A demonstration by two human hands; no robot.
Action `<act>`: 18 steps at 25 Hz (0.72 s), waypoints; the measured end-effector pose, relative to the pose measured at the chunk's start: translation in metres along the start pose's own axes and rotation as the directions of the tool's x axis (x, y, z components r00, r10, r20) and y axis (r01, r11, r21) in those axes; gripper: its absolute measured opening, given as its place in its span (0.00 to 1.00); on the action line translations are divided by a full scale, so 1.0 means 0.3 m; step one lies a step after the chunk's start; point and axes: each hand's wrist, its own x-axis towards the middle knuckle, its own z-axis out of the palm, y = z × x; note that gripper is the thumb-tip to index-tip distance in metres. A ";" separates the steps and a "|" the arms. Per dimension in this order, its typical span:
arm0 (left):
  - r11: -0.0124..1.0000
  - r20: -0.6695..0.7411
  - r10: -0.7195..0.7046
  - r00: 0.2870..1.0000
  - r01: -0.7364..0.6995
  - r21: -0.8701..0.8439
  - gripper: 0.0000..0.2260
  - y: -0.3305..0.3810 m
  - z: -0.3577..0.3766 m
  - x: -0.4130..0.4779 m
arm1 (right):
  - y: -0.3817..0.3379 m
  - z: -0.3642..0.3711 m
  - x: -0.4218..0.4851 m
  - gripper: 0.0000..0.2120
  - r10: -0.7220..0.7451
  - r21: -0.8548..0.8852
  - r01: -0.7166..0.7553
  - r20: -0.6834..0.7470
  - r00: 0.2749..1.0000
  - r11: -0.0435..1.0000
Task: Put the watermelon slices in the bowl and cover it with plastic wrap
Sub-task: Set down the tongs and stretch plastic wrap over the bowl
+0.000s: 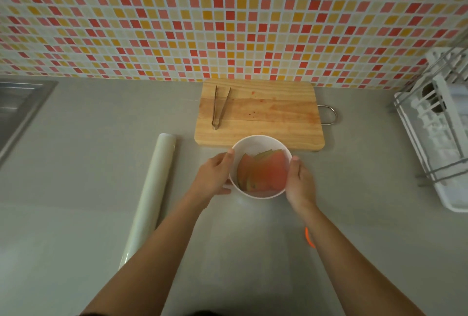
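A white bowl (255,142) stands on the grey counter just in front of the cutting board. Several pink watermelon slices (263,172) with green rinds lie inside it, looking hazy as if under clear film. My left hand (215,173) cups the bowl's left side and my right hand (300,180) presses its right side. A sheet of plastic wrap (253,239) appears to spread over the counter from the bowl toward me. The plastic wrap roll (149,199) lies to the left, pointing away from me.
A wooden cutting board (266,118) with metal tongs (220,105) sits behind the bowl by the tiled wall. A sink (17,110) is at the far left, a white dish rack (435,133) at the right. An orange object (309,238) shows beside my right forearm.
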 end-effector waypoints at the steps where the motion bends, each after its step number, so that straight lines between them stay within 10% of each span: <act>1: 1.000 -0.009 0.013 1.000 -0.013 -0.026 0.17 0.000 -0.002 -0.018 | -0.004 0.000 -0.014 0.23 -0.014 -0.011 0.014 0.014 1.000 1.000; 14: 0.999 -0.009 -0.005 1.000 0.005 -0.049 0.15 -0.167 -0.022 -0.174 | 0.086 -0.023 -0.208 0.21 -0.058 -0.038 0.061 0.077 0.995 0.997; 18: 0.975 -0.236 0.216 0.947 -0.197 0.104 0.10 -0.155 -0.100 -0.147 | 0.096 -0.019 -0.204 0.24 -0.054 -0.056 0.056 0.042 0.998 0.997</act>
